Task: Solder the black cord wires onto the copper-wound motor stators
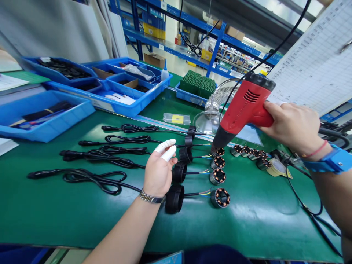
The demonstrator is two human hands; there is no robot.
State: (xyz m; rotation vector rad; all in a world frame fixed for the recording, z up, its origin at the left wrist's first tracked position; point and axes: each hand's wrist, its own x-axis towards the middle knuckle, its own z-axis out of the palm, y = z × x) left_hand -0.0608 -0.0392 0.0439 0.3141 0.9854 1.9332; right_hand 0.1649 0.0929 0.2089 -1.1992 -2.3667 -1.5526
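Note:
A red heat gun [244, 104] with a black nozzle is gripped by the handle in my right hand [294, 124]. Its nozzle points down at the farthest motor stator [219, 151] in a row and partly covers it. My left hand [159, 170], with white finger cots on two fingers, hovers beside several black round caps [175, 198]; its fingers are loosely apart and nothing shows in them. Black cables [96, 179] run from the left through the caps. Thin coloured wires [205, 193] join them to the stators, such as the nearest copper-wound stator [221, 198].
More stators [246, 150] stand right of the row, near a tape roll [277, 167] and loose black cords [305, 209]. Blue bins [46, 126] line the back left. A tray of green boards [192, 97] and a clear funnel-shaped hood [207, 123] stand behind. The gun's cord hangs overhead.

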